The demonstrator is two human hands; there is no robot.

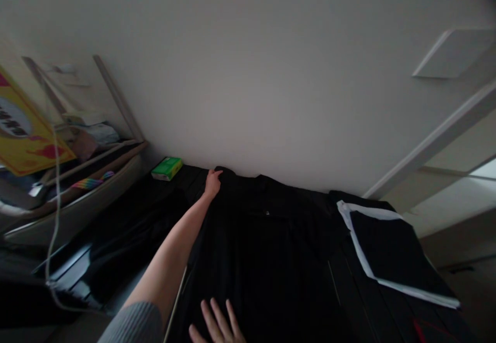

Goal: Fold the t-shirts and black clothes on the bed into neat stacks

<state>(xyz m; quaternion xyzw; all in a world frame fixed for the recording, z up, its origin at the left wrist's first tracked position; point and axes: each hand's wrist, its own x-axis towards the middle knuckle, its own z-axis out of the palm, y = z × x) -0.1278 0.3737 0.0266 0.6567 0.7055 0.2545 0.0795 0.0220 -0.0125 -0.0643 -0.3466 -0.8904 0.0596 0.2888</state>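
A black garment (263,239) lies spread on a dark surface, with a small shiny fastener near its collar. My left hand (212,183) reaches far forward along a bare forearm and a grey sleeve, its fingers closed on the collar edge by the wall. My right hand (217,322) sits at the bottom of the view, fingers spread flat on the black cloth and partly cut off by the frame. To the right lies a folded dark cloth with a white edge (391,250).
A green box (167,168) stands against the white wall (248,74) beyond my left hand. To the left are a pale shelf unit (77,198), a yellow printed sign (27,126), a rainbow-coloured item and a hanging white cable. A door frame (430,141) runs along the right.
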